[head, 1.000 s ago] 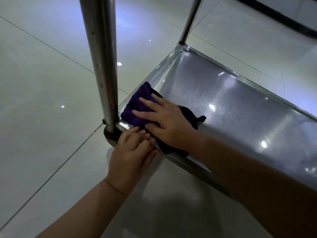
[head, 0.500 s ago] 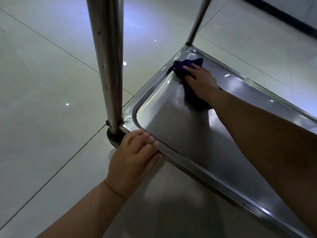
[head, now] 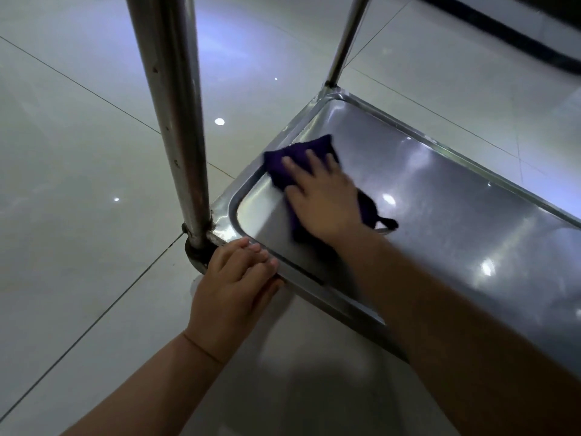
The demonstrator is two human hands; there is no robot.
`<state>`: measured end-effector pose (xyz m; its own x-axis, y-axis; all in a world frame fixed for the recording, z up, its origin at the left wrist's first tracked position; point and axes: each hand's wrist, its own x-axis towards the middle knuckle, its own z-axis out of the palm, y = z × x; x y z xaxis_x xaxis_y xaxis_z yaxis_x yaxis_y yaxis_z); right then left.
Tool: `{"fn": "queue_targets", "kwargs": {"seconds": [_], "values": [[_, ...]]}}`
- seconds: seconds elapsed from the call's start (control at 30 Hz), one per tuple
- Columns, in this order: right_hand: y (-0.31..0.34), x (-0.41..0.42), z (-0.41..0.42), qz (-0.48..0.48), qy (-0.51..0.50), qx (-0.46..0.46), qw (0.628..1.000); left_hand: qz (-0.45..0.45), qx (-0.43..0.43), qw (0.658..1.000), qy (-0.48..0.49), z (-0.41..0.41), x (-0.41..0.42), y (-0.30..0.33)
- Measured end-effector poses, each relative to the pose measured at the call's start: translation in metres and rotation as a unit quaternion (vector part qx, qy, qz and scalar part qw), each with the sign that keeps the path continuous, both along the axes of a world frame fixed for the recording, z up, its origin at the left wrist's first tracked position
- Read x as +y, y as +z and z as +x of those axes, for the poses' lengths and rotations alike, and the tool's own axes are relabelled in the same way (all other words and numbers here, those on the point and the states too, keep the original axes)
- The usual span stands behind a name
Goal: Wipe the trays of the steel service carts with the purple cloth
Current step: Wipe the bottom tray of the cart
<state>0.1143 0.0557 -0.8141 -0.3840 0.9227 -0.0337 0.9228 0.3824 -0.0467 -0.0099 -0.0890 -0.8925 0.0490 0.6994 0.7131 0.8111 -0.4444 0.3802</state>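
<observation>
Pressing flat on the cloth (head: 303,154), the right hand (head: 323,199) lies palm down inside the tray (head: 440,196), its fingers (head: 309,166) straight and slightly spread, pointing toward the tray's left rim. The cloth is purple and bunched; it sits on the tray floor near the left edge, about midway between the two posts. One corner sticks out past the fingertips, and a dark tail trails out from under the heel of the hand on the right side. The hand and cloth are a little blurred.

The left hand (head: 234,291) rests on the tray's near rim just beside the near post (head: 174,121). Its fingers (head: 251,256) lie close together and bend over the rim; whether they truly clamp it, I cannot tell. A thin band circles the left wrist.

The tray is a shallow steel pan with rounded corners and a raised lip, the lowest shelf of the cart, sitting close above the floor (head: 78,184). Its surface is shiny and carries several bright spots of reflected light. The near post rises from the tray's near left corner, with a dark round base below the joint. A thinner far post (head: 345,42) rises from the far left corner.

The floor is pale glossy tile with dark grout lines and small light reflections. A dark strip (head: 503,29) runs across the upper right corner.
</observation>
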Motion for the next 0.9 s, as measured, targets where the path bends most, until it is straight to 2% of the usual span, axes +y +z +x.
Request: {"fn": "queue_targets", "kwargs": {"seconds": [0.1,0.23,0.43,0.67,0.77,0.9], "values": [[-0.005,-0.035,-0.023,-0.014,0.085,0.022,0.996,-0.023,0.021,0.999,0.013,0.000,-0.003,0.006],[0.000,-0.031,-0.005,-0.026,0.082,0.026,0.996,-0.062,0.039,0.997,0.012,0.000,-0.008,0.012],[0.006,-0.027,0.107,-0.017,-0.117,0.017,0.993,-0.069,0.032,0.997,0.018,0.002,-0.011,0.018],[0.023,-0.082,0.232,-0.030,-0.328,0.025,0.944,-0.060,0.004,0.998,0.026,0.007,-0.014,0.016],[0.025,-0.105,0.246,-0.051,-0.379,0.033,0.923,-0.050,-0.014,0.998,0.024,0.010,-0.015,0.017],[0.026,-0.115,0.215,-0.077,-0.408,0.040,0.909,-0.039,-0.036,0.998,0.028,0.013,-0.015,0.018]]}}
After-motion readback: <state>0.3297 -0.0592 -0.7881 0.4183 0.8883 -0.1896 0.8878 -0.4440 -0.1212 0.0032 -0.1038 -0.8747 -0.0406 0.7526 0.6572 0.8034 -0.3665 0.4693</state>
